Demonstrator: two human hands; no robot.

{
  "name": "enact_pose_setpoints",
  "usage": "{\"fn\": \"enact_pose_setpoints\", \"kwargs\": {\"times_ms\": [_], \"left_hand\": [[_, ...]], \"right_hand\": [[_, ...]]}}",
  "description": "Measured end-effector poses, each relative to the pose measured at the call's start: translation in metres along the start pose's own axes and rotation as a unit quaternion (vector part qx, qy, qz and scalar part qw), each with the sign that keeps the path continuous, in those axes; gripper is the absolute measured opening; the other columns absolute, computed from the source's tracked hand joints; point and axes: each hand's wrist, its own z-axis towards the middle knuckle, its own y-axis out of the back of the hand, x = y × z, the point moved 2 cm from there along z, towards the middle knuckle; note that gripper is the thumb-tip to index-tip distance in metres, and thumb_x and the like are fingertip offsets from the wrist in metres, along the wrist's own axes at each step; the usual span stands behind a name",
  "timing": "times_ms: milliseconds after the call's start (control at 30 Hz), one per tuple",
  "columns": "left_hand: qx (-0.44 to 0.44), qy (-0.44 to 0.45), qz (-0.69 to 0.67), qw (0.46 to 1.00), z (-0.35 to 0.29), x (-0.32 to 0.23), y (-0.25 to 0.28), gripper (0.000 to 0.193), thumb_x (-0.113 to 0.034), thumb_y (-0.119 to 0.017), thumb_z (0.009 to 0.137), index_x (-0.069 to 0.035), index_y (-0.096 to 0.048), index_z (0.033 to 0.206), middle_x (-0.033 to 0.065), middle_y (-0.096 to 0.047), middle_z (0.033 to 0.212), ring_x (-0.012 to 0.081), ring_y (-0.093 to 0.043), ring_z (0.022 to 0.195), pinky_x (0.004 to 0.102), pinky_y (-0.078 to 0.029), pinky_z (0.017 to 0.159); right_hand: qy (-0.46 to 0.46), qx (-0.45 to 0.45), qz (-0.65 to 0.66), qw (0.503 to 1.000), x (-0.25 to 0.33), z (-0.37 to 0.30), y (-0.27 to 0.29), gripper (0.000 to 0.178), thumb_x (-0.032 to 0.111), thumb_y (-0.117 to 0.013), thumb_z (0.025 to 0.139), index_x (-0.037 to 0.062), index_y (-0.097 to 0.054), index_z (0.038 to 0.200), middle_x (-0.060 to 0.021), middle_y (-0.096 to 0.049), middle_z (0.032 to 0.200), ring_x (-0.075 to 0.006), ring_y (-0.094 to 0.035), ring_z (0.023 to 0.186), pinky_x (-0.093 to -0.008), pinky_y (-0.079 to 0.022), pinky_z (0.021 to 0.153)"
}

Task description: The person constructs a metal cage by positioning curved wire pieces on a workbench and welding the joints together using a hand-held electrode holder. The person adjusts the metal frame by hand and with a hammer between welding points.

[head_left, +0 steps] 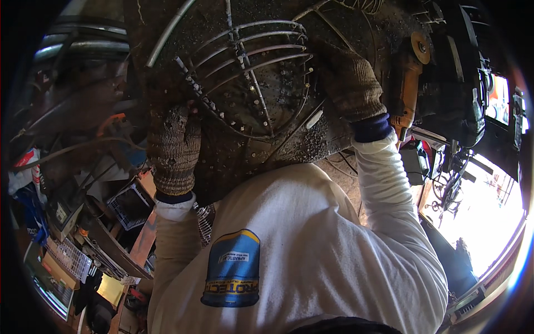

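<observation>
Desk (239, 156): I see it big, dark and gritty, across the top middle.
Rod frame (252, 87): bent metal sticks, lying on it, top middle.
Grinder (410, 89): orange, upper right.
Left grip (174, 147): gloved, left of middle, near the frame's edge; I can't tell if it's holding.
Right grip (353, 80): gloved, upper right of middle, by the rod ends; can't tell either.
Pale stick (315, 119): little, right of middle.

Room is lying below the wire frame (252, 84); a rod (171, 30) is blocking its upper left, a grinder (410, 89) its far right.
</observation>
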Motion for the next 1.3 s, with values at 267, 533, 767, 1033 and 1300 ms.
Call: {"fn": "enact_pose_setpoints", "kwargs": {"times_ms": [267, 533, 767, 1033, 1300], "left_hand": [[-0.022, 0.042, -0.03, 0.998, -0.009, 0.009, -0.01, 0.023, -0.008, -0.07, 0.086, -0.008, -0.071, 0.11, 0.0089, -0.072, 0.11, 0.0277, -0.067, 0.104, 0.0395, -0.053, 0.093], [-0.051, 0.025, 0.082, 0.995, 0.006, -0.017, 0.004, 0.023, -0.016, -0.073, 0.086, -0.012, -0.073, 0.109, 0.0167, -0.065, 0.124, 0.0354, -0.064, 0.11, 0.0447, -0.053, 0.094], [-0.001, 0.014, 0.08, 0.997, -0.009, 0.004, -0.01, 0.033, -0.011, -0.063, 0.095, -0.003, -0.062, 0.127, 0.0136, -0.063, 0.129, 0.0269, -0.058, 0.123, 0.0385, -0.046, 0.106], [-0.06, -0.027, 0.136, 0.989, -0.021, 0.025, -0.026, 0.025, -0.032, -0.067, 0.091, -0.015, -0.072, 0.11, 0.0129, -0.069, 0.114, 0.0356, -0.067, 0.098, 0.0476, -0.055, 0.084], [0.093, 0.081, 0.364, 0.923, -0.015, 0.008, -0.025, 0.036, -0.032, -0.06, 0.095, -0.016, -0.066, 0.127, 0.0089, -0.066, 0.127, 0.03, -0.064, 0.113, 0.0443, -0.054, 0.09]], "right_hand": [[0.013, -0.002, 0.031, 0.999, 0.003, -0.003, 0.003, 0.04, 0.009, -0.057, 0.097, 0.007, -0.058, 0.138, -0.0143, -0.069, 0.123, -0.0246, -0.068, 0.112, -0.0338, -0.054, 0.095], [0.018, -0.022, 0.107, 0.994, -0.009, -0.006, -0.006, 0.041, 0.007, -0.058, 0.096, 0.007, -0.058, 0.137, -0.0149, -0.07, 0.12, -0.0232, -0.069, 0.108, -0.0329, -0.055, 0.092], [0.048, -0.031, -0.011, 0.998, 0.003, -0.004, 0.003, 0.037, 0.022, -0.06, 0.098, 0.011, -0.062, 0.133, -0.0162, -0.07, 0.117, -0.0302, -0.069, 0.107, -0.0372, -0.055, 0.092], [0.026, -0.041, -0.016, 0.999, 0.003, -0.006, -0.003, 0.035, 0.026, -0.058, 0.1, 0.0125, -0.063, 0.132, -0.0132, -0.073, 0.107, -0.025, -0.071, 0.098, -0.035, -0.055, 0.085], [-0.023, -0.158, 0.064, 0.985, -0.013, -0.013, 0.023, 0.037, 0.017, -0.065, 0.095, 0.0055, -0.062, 0.13, -0.0144, -0.071, 0.113, -0.0216, -0.068, 0.107, -0.033, -0.054, 0.089]]}}
